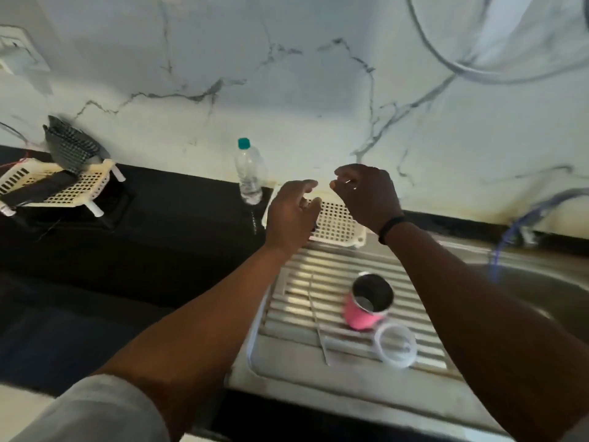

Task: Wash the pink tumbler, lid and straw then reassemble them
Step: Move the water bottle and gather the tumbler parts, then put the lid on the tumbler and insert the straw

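Both hands hover above the cream basket (338, 223) at the back of the drainboard (334, 282), holding nothing. The left hand (291, 215) has loosely curled, relaxed fingers; the right hand (366, 196) is curled too, empty. The tumbler (366, 309) stands open on the ribs, with the clear lid (396, 345) just beside it and the straw (318, 323) lying to its left. A bottle (250, 172) stands on the dark surface (159, 234).
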